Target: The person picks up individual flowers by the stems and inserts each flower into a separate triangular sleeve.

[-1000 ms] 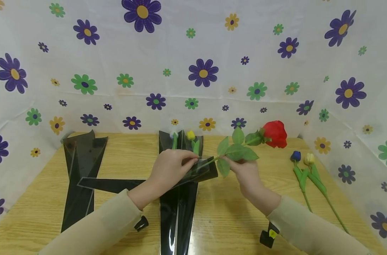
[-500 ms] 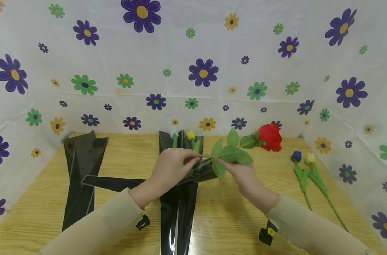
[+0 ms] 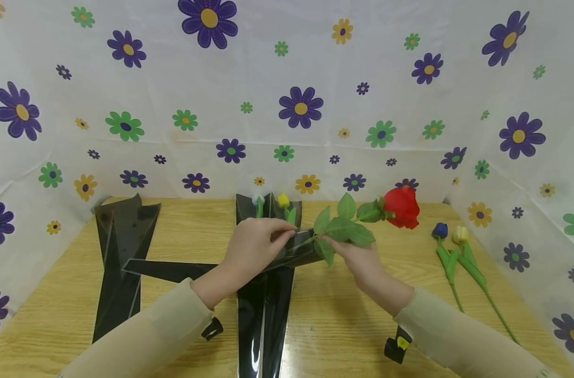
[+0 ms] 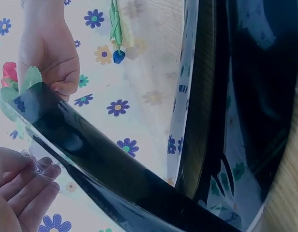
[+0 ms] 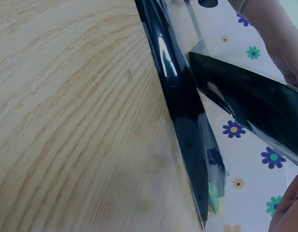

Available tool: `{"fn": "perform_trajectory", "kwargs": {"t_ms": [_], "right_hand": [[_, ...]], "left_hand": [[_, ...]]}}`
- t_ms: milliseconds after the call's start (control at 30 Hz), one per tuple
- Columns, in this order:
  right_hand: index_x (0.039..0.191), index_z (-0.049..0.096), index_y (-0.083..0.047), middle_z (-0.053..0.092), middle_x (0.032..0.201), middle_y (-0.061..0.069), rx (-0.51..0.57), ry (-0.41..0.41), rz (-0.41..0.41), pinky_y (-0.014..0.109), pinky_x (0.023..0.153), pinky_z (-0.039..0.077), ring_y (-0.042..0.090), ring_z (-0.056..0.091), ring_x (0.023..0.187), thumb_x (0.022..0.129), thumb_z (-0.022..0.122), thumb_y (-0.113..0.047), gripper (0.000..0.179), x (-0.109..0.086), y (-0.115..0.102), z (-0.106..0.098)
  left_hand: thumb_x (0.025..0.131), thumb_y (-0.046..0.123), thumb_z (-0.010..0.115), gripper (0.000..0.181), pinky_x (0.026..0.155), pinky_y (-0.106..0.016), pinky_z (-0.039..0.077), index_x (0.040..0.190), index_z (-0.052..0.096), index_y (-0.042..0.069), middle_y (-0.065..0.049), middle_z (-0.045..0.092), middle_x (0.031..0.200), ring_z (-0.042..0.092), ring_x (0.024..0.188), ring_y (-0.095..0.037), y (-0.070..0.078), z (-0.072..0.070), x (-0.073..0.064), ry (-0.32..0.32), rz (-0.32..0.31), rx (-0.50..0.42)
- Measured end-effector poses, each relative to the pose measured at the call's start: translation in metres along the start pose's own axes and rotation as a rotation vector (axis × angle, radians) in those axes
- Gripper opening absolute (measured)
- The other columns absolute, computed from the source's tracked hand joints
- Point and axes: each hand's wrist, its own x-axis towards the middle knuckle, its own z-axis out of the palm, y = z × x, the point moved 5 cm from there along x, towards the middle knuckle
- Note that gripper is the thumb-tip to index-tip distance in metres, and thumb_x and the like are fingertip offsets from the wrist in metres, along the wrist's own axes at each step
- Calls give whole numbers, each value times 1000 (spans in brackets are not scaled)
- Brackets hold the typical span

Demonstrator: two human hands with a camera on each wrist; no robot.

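Observation:
My left hand [image 3: 255,245] pinches the clear edge of a black flower sleeve [image 3: 171,270], which lies slanted across the middle of the table. My right hand [image 3: 360,262] holds a red artificial rose [image 3: 401,208] by its stem, just below the green leaves. The bloom points right, and the stem runs left into the sleeve's opening; its lower end is hidden. In the left wrist view, the held sleeve [image 4: 105,145] stretches from the rose's leaves toward the lower right. Beneath it, another black sleeve [image 3: 263,320] contains a pale blue tulip [image 3: 258,200] and a yellow tulip [image 3: 283,200].
Another black sleeve [image 3: 119,262] lies at the left of the wooden table [image 3: 339,325]. On the right side lie a dark blue tulip [image 3: 440,230] and a cream tulip [image 3: 459,234]. A flower-printed cloth [image 3: 249,68] encloses the back and sides.
My right hand has brought the rose left and slightly down, so its leaves now sit at the sleeve's opening. In the last half second both hands have barely moved.

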Motion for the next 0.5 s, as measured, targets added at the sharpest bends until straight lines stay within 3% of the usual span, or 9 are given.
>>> {"fn": "perform_trajectory", "kwargs": {"t_ms": [233, 400, 500], "right_hand": [[123, 76, -4, 77, 112, 1, 21, -46, 1, 24, 90, 56, 8, 64, 98, 96, 79, -14, 29, -1, 2, 5], [111, 77, -6, 67, 90, -9, 78, -49, -12, 20, 80, 53, 8, 58, 86, 96, 75, -9, 15, -4, 3, 12], [103, 74, -3, 60, 82, -9, 95, -44, -18, 21, 76, 50, 8, 53, 81, 99, 69, -6, 6, -4, 3, 16]], "left_hand": [[99, 20, 78, 12, 60, -26, 56, 106, 86, 14, -1, 84, 96, 73, 70, -10, 2, -1, 1, -5, -17, -17], [98, 20, 79, 12, 61, -27, 58, 106, 86, 14, -2, 84, 96, 74, 71, -11, 5, 1, 1, -4, -11, -10], [97, 19, 79, 12, 62, -28, 60, 106, 86, 14, -2, 84, 96, 75, 72, -11, 5, 3, 1, -1, 3, -4]]}}
